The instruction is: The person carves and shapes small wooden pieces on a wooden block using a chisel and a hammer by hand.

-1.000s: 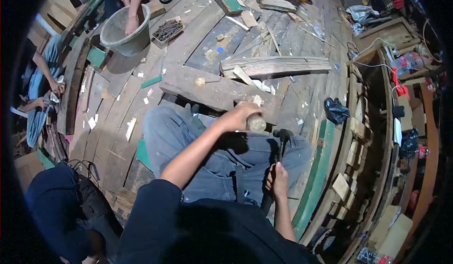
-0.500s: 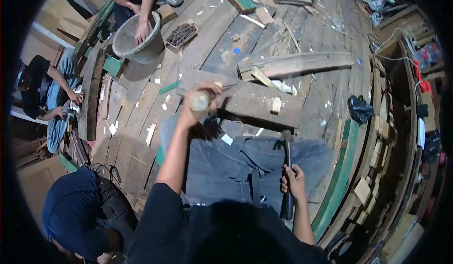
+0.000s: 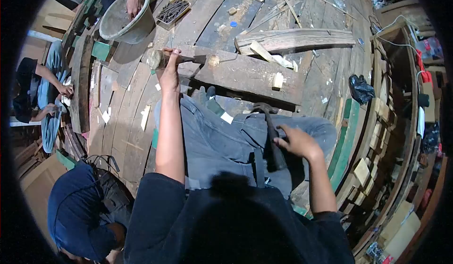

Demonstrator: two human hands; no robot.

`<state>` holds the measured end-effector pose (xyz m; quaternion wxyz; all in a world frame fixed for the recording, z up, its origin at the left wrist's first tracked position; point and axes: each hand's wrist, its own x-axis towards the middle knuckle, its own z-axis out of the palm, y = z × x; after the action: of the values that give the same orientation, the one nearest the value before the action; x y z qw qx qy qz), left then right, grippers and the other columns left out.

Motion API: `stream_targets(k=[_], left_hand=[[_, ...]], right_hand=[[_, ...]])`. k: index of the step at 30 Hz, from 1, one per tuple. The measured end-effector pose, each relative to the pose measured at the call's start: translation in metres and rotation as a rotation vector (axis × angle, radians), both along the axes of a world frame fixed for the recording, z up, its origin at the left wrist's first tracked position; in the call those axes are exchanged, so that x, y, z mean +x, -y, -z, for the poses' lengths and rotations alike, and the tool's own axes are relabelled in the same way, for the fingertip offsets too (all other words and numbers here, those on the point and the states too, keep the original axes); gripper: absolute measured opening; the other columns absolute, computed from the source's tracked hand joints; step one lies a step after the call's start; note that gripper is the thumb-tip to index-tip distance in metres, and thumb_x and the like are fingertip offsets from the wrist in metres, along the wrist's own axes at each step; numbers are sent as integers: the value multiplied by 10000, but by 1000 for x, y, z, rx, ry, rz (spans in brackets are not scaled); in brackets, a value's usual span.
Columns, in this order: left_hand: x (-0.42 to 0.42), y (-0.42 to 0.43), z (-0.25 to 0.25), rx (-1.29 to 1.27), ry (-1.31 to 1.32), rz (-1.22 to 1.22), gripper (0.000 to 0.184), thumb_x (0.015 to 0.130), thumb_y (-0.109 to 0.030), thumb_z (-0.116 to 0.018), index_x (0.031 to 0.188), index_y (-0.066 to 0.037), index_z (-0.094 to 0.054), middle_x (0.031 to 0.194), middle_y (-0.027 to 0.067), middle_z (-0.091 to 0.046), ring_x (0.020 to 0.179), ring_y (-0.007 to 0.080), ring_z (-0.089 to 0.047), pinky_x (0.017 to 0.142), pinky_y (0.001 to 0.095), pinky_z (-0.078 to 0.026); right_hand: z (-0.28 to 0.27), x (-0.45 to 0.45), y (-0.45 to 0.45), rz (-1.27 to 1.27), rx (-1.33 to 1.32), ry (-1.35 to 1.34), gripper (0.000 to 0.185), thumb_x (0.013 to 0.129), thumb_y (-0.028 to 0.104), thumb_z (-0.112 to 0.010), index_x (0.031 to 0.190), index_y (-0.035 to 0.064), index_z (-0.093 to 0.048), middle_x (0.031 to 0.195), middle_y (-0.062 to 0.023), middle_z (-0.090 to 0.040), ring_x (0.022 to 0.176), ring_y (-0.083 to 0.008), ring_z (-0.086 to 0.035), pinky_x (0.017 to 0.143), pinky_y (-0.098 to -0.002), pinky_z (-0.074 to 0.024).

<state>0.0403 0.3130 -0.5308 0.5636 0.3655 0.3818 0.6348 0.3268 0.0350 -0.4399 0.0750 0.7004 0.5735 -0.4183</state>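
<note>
My left hand [image 3: 169, 75] is closed around the thick wooden handle of a chisel [image 3: 157, 60]. The chisel lies sideways, its dark metal shank pointing right over a heavy timber beam [image 3: 255, 78]. Near the shank's tip, a pale cut patch with wood dust shows in the beam. Above my lap, my right hand [image 3: 298, 141] pinches the dark handle of a claw hammer [image 3: 277, 156] with thumb and fingertips. The hammer's head points away, towards the beam. A small wood offcut [image 3: 277, 80] rests on the beam's right part.
Beyond the beam lies a curved plank [image 3: 297, 40]. A bucket [image 3: 127, 21] with a co-worker's hand in it stands at upper left, beside a box of rusty nails [image 3: 173, 12]. Other people sit at left. A black plastic bag [image 3: 361, 88] and a green board [image 3: 344, 141] are at right.
My left hand has moved left and turned the chisel from end-on to sideways. My right hand has risen slightly, and the hammer now tilts, its head shifted left. The view has shifted.
</note>
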Motion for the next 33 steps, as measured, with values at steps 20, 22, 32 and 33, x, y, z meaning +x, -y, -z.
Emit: stream_targets(k=[20,22,32,33], left_hand=[[7,-9,47,196,-578,230,194,850,-122,-715,964,-67,-567,789,-8,-516,757,97,-480,697,259,-424],[9,-6,41,151,-552,291,184,863,-127,-707,960,-64,-565,768,-20,-512,727,82,-473,664,257,-419],[8,-6,32,85,-506,305,214,888,-193,-690,986,-56,-559,873,3,-555,839,93,-518,763,258,-433],[8,-6,31,92,-500,307,217,890,-201,-687,985,-56,-558,871,3,-553,835,93,-514,760,258,-432]], right_hand=[[-96,-67,-435,-55,580,354,631,900,113,-419,1501,70,-231,1356,-172,-538,1217,-298,-558,1012,-445,-443],[-101,-69,-446,-60,531,388,642,903,115,-423,1512,97,-219,1361,-163,-536,1221,-292,-557,1014,-443,-442],[-91,-75,-461,-62,618,450,641,895,112,-452,1503,200,-271,1326,-127,-573,1191,-291,-578,986,-444,-458],[-85,-75,-460,-58,661,445,629,893,119,-459,1494,192,-289,1309,-135,-584,1179,-299,-585,976,-447,-464]])
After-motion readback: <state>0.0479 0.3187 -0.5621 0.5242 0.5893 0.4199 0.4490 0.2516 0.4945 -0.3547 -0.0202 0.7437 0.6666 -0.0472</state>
